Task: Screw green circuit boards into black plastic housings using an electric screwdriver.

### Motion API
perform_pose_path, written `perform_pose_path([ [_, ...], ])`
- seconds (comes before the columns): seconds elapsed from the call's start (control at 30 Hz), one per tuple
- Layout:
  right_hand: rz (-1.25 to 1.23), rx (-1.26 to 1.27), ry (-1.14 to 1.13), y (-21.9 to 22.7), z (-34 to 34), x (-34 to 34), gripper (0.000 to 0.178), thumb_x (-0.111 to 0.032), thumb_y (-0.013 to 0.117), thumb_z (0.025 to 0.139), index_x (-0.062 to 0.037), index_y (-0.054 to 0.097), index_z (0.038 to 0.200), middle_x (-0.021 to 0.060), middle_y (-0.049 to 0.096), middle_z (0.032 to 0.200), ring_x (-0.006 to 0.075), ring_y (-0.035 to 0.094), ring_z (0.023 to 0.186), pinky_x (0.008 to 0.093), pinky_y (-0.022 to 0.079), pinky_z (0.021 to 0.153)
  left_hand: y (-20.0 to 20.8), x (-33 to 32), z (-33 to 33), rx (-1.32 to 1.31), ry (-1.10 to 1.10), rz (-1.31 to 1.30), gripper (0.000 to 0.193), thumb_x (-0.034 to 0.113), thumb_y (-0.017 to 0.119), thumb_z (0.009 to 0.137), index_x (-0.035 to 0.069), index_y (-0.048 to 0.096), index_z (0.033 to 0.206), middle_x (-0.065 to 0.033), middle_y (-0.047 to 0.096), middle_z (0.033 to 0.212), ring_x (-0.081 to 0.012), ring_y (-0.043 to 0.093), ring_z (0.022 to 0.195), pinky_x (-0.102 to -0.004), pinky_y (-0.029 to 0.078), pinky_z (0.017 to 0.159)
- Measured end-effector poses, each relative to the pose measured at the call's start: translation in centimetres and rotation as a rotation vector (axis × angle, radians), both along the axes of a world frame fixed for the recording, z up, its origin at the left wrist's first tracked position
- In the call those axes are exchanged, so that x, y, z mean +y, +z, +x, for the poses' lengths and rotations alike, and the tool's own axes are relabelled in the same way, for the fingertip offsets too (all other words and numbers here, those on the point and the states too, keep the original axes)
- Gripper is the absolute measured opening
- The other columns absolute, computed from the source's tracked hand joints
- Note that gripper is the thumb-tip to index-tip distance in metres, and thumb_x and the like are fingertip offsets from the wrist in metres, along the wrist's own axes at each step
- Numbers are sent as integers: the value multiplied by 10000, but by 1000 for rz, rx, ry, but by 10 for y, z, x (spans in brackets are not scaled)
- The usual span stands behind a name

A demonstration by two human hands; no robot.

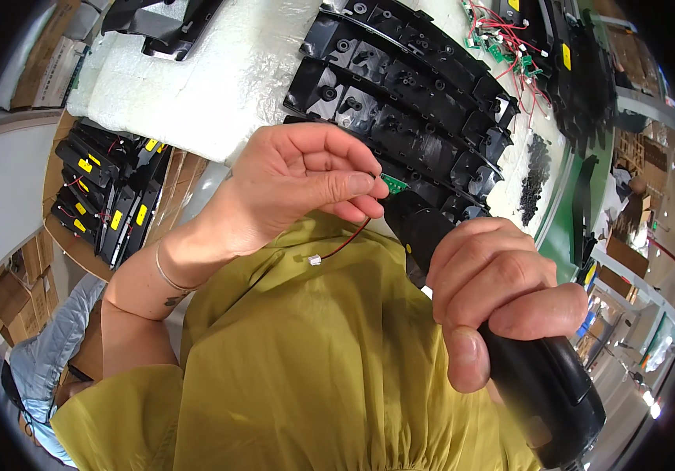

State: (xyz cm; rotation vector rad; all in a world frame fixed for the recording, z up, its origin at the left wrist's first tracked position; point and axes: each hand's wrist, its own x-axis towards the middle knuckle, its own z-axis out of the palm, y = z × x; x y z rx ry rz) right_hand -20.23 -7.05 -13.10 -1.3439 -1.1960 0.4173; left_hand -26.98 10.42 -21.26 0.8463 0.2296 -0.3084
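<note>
My left hand (306, 177) is closed in a pinch at the edge of a small green circuit board (393, 185); the fingertips cover part of it. A thin red-and-black wire (347, 245) runs down from beneath these fingers to a white connector (315, 260). My right hand (502, 290) is wrapped around a black electric screwdriver (545, 385), its front end directed at the board. The screwdriver's tip is hidden near the left fingertips. Just beyond both hands lie black moulded plastic housings (400, 94) in rows, with screw posts and ribs inside.
White foam sheeting (188, 102) covers the bench. Several wired green boards (502, 47) lie at the far right, above a pile of small black screws (538, 177). A carton (102, 263) at the left holds black parts with yellow labels. Another black part (165, 27) sits far left.
</note>
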Motion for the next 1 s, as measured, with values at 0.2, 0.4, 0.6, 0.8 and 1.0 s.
perform_pose_path([
  [0.2,182,96,-131,13,1,-19,325,-91,680,713,-125,383,840,-43,476,588,84,448,467,206,353,533,3,-7,7,61,-41,-84,131,60,566,872,4,564,991,-124,642,899,-166,651,774,-237,541,668],
  [0.4,775,88,-347,20,-9,-19,309,-57,669,666,-114,431,855,-91,489,525,6,466,439,121,407,524,2,-21,20,142,-121,-324,135,136,526,914,29,555,991,-92,635,867,-154,640,757,-238,536,647],
  [0.6,809,63,-355,24,-6,-28,337,-35,694,656,-127,435,851,-88,489,526,7,462,433,121,420,505,5,-35,27,162,-174,-471,167,195,478,941,54,553,990,-51,635,826,-129,627,723,-232,526,602],
  [0.8,875,88,-391,23,-9,-34,350,-15,716,643,-128,451,841,-80,490,526,7,461,428,123,425,484,3,-43,29,133,-222,-616,139,196,538,913,73,576,964,-32,632,843,-118,622,743,-240,527,666],
  [1.0,913,80,-372,19,-10,-43,365,-15,733,626,-122,456,840,-76,493,527,8,458,424,117,423,474,0,-52,28,173,-239,-734,134,189,526,918,76,578,966,-32,635,848,-119,624,739,-238,533,662],
])
